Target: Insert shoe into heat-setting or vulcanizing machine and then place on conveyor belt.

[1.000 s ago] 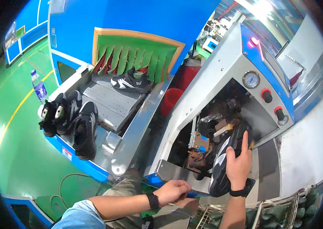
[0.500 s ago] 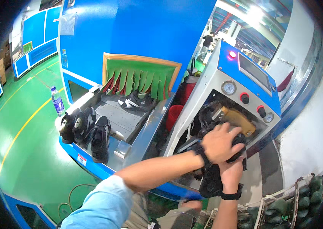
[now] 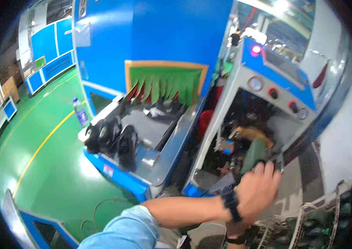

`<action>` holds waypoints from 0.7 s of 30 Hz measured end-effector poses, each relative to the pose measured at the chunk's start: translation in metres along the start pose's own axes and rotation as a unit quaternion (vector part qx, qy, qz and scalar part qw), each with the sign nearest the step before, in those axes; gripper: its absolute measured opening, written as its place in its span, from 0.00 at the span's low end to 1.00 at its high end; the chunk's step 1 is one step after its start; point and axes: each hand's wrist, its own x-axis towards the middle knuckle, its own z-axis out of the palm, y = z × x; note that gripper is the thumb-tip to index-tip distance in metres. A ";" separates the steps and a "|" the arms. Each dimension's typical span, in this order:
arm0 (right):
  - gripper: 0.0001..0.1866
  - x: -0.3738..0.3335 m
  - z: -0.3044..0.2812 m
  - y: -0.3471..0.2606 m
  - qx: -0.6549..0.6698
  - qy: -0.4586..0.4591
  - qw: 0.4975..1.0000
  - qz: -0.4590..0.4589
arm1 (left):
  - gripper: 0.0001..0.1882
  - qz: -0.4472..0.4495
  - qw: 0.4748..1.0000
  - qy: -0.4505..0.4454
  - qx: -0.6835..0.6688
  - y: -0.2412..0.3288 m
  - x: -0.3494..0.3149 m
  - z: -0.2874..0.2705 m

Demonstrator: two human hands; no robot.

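My left hand [image 3: 257, 191] reaches over the machine's open bay, its fingers closed round the lower end of a green shoe last [image 3: 256, 155]; the picture is blurred there. The last points up beside a yellow machine part [image 3: 252, 134]. Beneath my left wrist, my right hand [image 3: 235, 228] is mostly hidden, and whatever it may hold is out of sight. Several black shoes [image 3: 127, 145] stand at the left corner of the conveyor table. Another black-and-white shoe [image 3: 161, 111] lies at the green curtain.
The machine's blue-and-grey panel [image 3: 282, 93] carries gauges, red knobs and a lit red lamp. A large blue machine [image 3: 159, 33] has a green strip curtain [image 3: 163, 83]. At lower right, racks [image 3: 295, 230] hold several green lasts. A bottle [image 3: 80, 113] stands left of the shoes.
The black shoe both hands gripped is no longer visible; a green last shows there instead. My right hand has dropped below my left forearm. My left hand has moved lower and right, and the view has shifted.
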 end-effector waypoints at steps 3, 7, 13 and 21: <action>0.29 -0.061 -0.074 0.185 0.820 0.201 0.535 0.031 | 0.31 -0.131 0.962 -0.080 -0.225 -0.071 -0.085 -0.031; 0.33 -0.083 -0.076 0.233 0.865 0.195 0.451 -0.102 | 0.39 -0.492 0.465 -0.288 -0.677 -0.128 -0.158 0.002; 0.37 -0.021 -0.068 0.213 0.978 -0.172 -0.104 -0.046 | 0.29 -0.521 0.538 -0.364 -0.554 -0.133 -0.186 -0.005; 0.30 0.071 -0.114 0.212 0.890 -0.116 -0.431 0.097 | 0.22 -0.544 0.593 -0.224 -0.550 -0.151 -0.251 0.011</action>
